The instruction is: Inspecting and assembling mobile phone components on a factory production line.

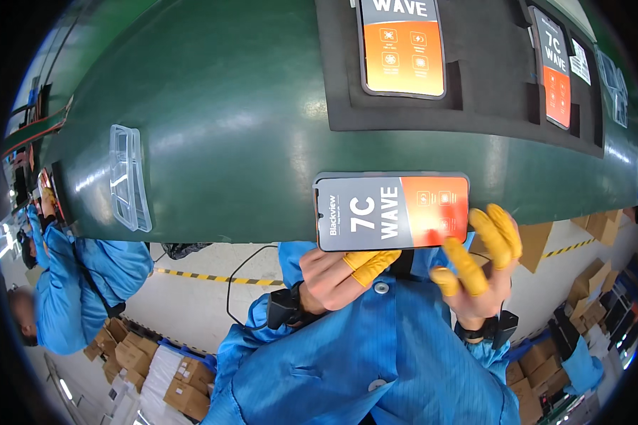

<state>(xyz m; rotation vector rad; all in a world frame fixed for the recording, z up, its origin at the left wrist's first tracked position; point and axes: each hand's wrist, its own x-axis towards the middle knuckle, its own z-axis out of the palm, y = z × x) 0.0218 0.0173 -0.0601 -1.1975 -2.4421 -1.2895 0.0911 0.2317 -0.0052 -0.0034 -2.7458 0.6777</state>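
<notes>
Plastic tray (pixel 129 177) lies clear at the far left of the green table (pixel 248 106). At its near edge your left hand (pixel 333 273) props the phone (pixel 392 212) from beneath, fingers closed under it to steady it. Your right hand (pixel 478 265) hovers open beside its orange end, fingertips just touching.

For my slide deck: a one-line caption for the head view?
Left hand holds a phone at the green belt's edge; right hand open beside it.
</notes>
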